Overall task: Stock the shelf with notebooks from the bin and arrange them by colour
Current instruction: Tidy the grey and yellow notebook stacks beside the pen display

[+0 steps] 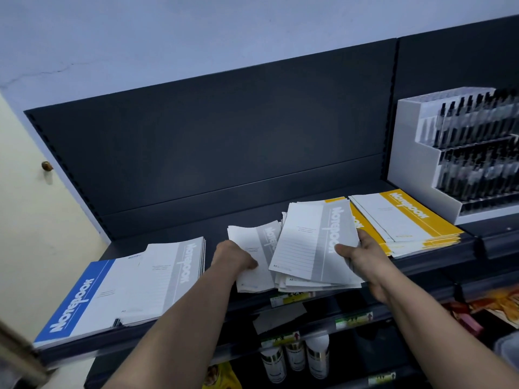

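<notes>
On the dark shelf (168, 228) lie several notebook piles. A blue notebook (75, 299) sits at the far left, with a grey stack (171, 273) overlapping it. In the middle, my left hand (234, 255) presses on a small grey notebook pile (252, 245). My right hand (356, 255) grips the right edge of a loose, fanned stack of grey notebooks (309, 242), thumb on top. Behind that stack a yellow notebook (358, 220) shows partly. A neat yellow stack (404, 217) lies at the right. The bin is out of view.
A white display box of black pens (463, 147) stands at the shelf's right end. Below are lower shelves with price tags, white bottles (295, 357) and coloured packets (491, 307). A cream door with a knob (47, 165) is at the left.
</notes>
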{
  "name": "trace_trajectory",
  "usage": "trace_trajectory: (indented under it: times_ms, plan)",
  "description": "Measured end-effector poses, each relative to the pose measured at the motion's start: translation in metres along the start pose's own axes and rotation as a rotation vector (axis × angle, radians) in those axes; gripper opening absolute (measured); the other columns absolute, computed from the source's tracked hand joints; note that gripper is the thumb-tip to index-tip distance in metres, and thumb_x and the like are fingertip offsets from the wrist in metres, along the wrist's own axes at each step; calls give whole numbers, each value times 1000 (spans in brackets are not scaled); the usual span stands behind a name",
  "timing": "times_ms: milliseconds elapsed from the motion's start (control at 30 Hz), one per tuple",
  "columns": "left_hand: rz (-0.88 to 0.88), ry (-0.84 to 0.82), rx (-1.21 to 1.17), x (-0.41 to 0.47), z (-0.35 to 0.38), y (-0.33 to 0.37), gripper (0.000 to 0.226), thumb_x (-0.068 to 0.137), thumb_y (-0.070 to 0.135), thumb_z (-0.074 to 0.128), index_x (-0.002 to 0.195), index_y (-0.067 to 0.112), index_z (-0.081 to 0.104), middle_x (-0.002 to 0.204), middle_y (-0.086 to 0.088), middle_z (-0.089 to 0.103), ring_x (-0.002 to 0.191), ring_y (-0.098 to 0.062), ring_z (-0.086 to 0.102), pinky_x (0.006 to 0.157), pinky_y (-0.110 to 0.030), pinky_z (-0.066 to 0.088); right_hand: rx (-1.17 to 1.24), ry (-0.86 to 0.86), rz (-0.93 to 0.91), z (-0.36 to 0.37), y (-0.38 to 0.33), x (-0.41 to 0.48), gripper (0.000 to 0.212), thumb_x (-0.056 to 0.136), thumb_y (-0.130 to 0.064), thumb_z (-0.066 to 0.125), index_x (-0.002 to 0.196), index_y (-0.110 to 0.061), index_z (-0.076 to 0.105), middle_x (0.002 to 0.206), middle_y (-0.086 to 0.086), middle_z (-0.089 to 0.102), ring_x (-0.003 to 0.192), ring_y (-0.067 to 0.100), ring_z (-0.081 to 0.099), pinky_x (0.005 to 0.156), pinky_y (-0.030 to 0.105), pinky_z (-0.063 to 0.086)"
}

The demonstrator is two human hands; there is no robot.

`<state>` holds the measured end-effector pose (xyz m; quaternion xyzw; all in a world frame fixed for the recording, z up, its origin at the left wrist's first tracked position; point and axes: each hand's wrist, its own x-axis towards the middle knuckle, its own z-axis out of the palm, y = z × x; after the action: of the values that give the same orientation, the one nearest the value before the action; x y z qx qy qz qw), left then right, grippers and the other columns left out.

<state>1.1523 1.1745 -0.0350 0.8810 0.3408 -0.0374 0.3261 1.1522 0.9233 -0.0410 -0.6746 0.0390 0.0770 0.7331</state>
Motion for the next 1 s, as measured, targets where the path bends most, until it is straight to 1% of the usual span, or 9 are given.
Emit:
trace_trajectory:
  times_ms: [100, 267, 400, 500, 667, 733, 833, 900, 1000]
  plan:
    - [70, 68, -56, -3, -6, 1, 32, 77, 15, 73, 104, 2, 59, 107, -13, 66, 96, -30, 64, 77, -31, 53, 5, -5, 0, -2, -1, -2, 39, 92, -2, 57, 129, -13, 48, 98, -6, 63, 90, 21, 63, 88, 40, 52]
    - [273, 356, -228, -13, -49, 22, 30, 90, 15, 59, 113, 3, 46, 108, -11, 58, 98, -33, 58, 76, -33, 43, -20, -1, 18, -5, -5, -3, 35, 91, -4, 58, 123, -15, 51, 95, -4, 65, 110, 38, 60, 97, 51, 49]
    - [301, 225, -703, -28, -64, 44, 14, 89, 8, 58, 101, 13, 52, 100, -5, 65, 82, -23, 62, 64, -30, 50, -40, -7, 42, -6, -8, -5, 39, 91, -6, 61, 127, -12, 50, 102, 1, 65, 98, 31, 64, 80, 42, 55]
    - [329, 171, -706, -39, -51, 56, 20, 89, 9, 58, 108, 12, 58, 102, -1, 68, 86, -20, 65, 73, -34, 55, -47, -32, 59, -9, -9, -5, 40, 91, -9, 61, 129, -13, 49, 115, 6, 64, 97, 26, 64, 78, 38, 53]
    - [430, 591, -816, -64, -50, 71, 30, 95, 16, 54, 125, 19, 47, 102, 13, 58, 90, -11, 57, 76, -27, 42, -39, -40, 59, -11, -9, -3, 39, 91, -4, 59, 129, -11, 49, 117, 8, 64, 96, 26, 64, 81, 38, 53]
    - [501, 523, -916, -63, -54, 80, 29, 94, 12, 54, 122, 18, 50, 103, 14, 60, 91, -8, 60, 74, -22, 44, -39, -37, 58, -11, -9, -4, 39, 92, -4, 58, 129, -9, 48, 114, 8, 64, 92, 24, 64, 77, 37, 54]
    - [437, 121, -853, -54, -44, 90, 24, 90, 6, 60, 114, 7, 60, 106, -3, 69, 89, -20, 67, 69, -29, 52, -56, -31, 35, -9, -14, -8, 36, 99, -18, 51, 133, -11, 48, 110, 5, 63, 86, 18, 63, 63, 29, 50]
    - [346, -74, -599, -50, -23, 88, 25, 88, 7, 65, 112, 1, 62, 106, -12, 69, 86, -24, 65, 71, -33, 53, -86, 0, 48, -10, -18, -8, 44, 101, -38, 39, 138, -14, 45, 121, 4, 58, 103, 22, 59, 77, 30, 50]
    - [332, -103, -68, -44, 10, 69, 33, 79, 23, 72, 105, 5, 62, 108, -12, 66, 97, -28, 64, 84, -37, 55, -78, -22, 102, -13, -17, -5, 53, 96, -50, 45, 135, -15, 48, 130, 6, 57, 112, 28, 57, 96, 38, 46]
